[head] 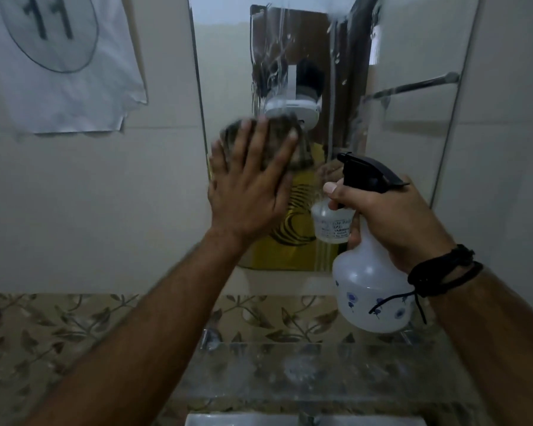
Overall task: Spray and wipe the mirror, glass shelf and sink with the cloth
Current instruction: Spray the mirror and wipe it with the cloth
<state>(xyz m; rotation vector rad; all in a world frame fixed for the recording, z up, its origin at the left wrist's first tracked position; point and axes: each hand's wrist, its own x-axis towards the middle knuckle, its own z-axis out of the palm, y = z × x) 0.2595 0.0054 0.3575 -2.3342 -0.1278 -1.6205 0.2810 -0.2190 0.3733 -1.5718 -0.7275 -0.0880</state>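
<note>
The wall mirror [413, 142] hangs straight ahead, with wet streaks running down its upper part. My left hand [250, 186] lies flat on the mirror's lower left, fingers spread, pressing a grey-brown cloth [277, 139] against the glass. My right hand [391, 216] grips the neck of a white spray bottle [371, 290] with a black trigger head, held upright in front of the mirror's lower right. Below, the glass shelf [320, 370] sticks out from the wall, spotted with marks. A strip of the white sink [243, 421] shows at the bottom edge.
A sheet of paper [65, 75] marked 11 is stuck on the tiled wall to the left of the mirror. A band of leaf-patterned tiles [43, 330] runs behind the shelf. A tap top [308, 418] shows above the sink. A black cord is tied around my right wrist.
</note>
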